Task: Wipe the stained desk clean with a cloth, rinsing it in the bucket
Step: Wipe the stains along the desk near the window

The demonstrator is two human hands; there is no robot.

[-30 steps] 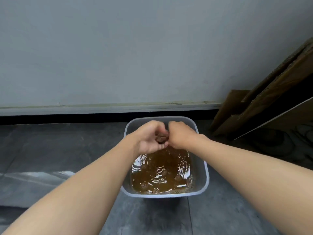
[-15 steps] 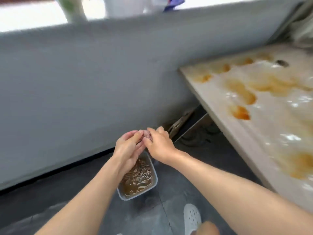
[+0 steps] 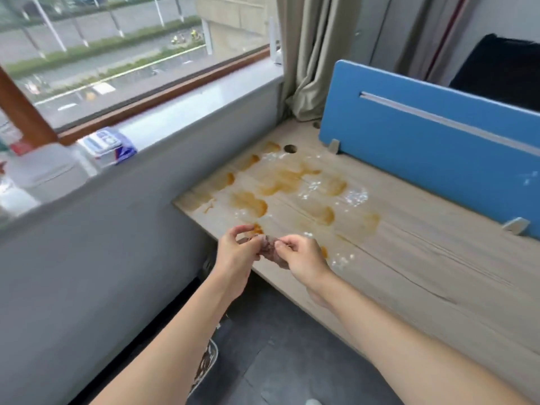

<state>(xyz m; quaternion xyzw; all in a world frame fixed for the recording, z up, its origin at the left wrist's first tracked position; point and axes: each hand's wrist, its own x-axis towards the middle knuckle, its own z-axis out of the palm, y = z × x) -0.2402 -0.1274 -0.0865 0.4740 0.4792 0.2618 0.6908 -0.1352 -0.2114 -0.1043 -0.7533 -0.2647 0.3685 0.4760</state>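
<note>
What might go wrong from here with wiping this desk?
The cloth, pinched between the left hand and right hand, looks bunched and brownish, so it may smear the orange stains across the desk instead of lifting them. The bucket of brown water stands on the floor under the left arm, where a foot might tip it.

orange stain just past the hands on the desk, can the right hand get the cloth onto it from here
Probably yes. The right hand and left hand pinch the cloth over the desk edge, and the orange stain lies just beyond with nothing standing between.
</note>
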